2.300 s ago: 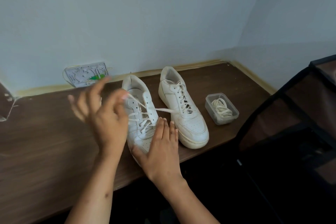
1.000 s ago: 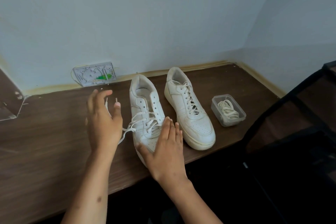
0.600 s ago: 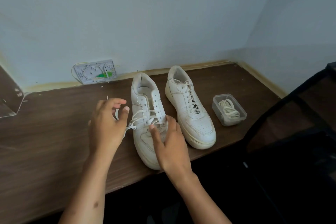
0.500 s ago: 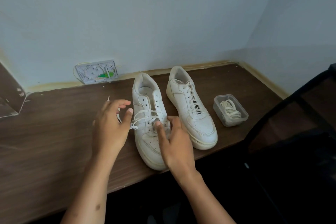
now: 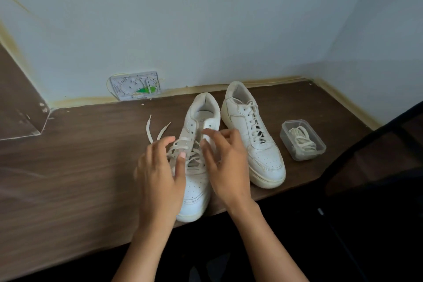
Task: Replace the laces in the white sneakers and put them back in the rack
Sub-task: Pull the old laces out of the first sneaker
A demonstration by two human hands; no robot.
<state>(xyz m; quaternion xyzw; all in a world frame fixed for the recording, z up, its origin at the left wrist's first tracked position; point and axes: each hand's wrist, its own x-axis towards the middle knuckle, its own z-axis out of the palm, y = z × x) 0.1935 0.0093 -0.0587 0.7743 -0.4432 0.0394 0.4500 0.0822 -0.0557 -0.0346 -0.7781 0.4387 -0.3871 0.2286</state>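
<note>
1. Light's soft and a bit dim, bluish, no glare anywhere.
2. Faint shadows beside the shoes point(image 5: 229, 142).
3. Left hand point(image 5: 160, 174) is motion-blurred.
4. Wide-angle bends the edges; lower right goes near-black.

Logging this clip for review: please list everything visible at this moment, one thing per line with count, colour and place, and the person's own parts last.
sneakers: 2, white, side by side on the table, toes toward the person; the left one half unlaced, the right one fully laced
loose lace ends: 2, off-white, lying on the table left of the left sneaker
container: 1, clear plastic, right of the sneakers, holding coiled off-white laces
table: 1, dark brown wood, against the wall
wall box: 1, white with a green part, at the wall's foot
rack: 1, black frame, far right
left hand: 1, over the left sneaker's laces
right hand: 1, fingers curled at the same laces
</note>
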